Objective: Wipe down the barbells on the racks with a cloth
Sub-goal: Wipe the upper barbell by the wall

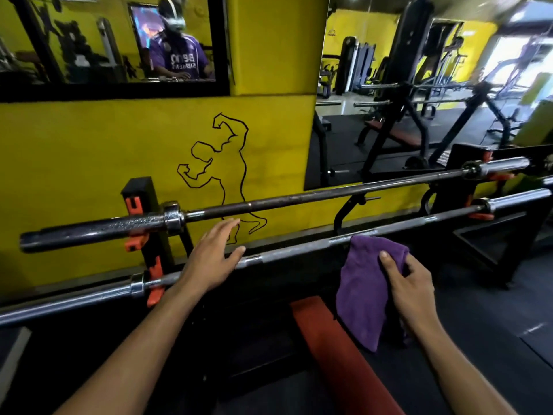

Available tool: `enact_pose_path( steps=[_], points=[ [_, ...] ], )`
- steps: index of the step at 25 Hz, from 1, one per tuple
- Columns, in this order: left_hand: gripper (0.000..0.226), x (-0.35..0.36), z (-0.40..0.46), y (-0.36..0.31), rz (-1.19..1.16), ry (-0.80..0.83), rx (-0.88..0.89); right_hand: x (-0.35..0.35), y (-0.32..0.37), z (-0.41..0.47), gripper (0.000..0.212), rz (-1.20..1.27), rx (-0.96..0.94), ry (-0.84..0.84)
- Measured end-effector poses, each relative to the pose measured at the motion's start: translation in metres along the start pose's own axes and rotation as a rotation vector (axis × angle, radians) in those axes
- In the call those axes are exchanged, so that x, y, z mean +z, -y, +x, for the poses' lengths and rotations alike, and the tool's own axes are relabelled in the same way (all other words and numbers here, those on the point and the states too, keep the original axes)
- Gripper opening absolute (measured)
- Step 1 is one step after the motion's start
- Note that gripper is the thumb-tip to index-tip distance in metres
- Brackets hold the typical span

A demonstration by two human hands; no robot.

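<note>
Two barbells lie across a black rack with orange hooks. The upper barbell is dark and runs along the yellow wall. The lower barbell is chrome and nearer to me. My left hand rests over the lower bar with its fingers straight and spread. My right hand grips a purple cloth, which drapes down from the lower bar just right of its middle.
A red bench pad lies below the bars in front of me. The left rack post carries orange hooks. A wall mirror at the right reflects other gym machines. Black rubber floor spreads to the right.
</note>
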State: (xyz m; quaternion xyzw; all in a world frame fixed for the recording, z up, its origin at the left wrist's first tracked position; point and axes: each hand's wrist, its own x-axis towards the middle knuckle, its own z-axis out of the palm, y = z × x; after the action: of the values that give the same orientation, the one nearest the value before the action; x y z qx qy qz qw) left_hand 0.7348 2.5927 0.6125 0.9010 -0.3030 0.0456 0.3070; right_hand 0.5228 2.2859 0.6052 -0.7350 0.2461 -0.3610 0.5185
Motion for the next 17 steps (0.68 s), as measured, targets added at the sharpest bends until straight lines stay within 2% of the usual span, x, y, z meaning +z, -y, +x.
enact_pose_path(
  steps=[5,9,13,17],
  points=[
    [0.074,0.013,0.063,0.022,0.163,-0.013,0.069,0.028,0.003,0.053,0.011,0.0,-0.009,-0.034],
    [0.077,0.03,0.093,0.027,0.377,-0.015,0.12,0.047,-0.009,0.099,0.021,0.01,0.004,-0.045],
    [0.071,0.054,0.114,0.014,0.536,-0.055,0.11,0.06,-0.017,0.125,0.021,0.051,0.01,-0.051],
    [0.061,0.067,0.122,0.005,0.549,-0.163,0.048,0.066,-0.022,0.148,0.011,0.114,-0.035,-0.121]
  ],
)
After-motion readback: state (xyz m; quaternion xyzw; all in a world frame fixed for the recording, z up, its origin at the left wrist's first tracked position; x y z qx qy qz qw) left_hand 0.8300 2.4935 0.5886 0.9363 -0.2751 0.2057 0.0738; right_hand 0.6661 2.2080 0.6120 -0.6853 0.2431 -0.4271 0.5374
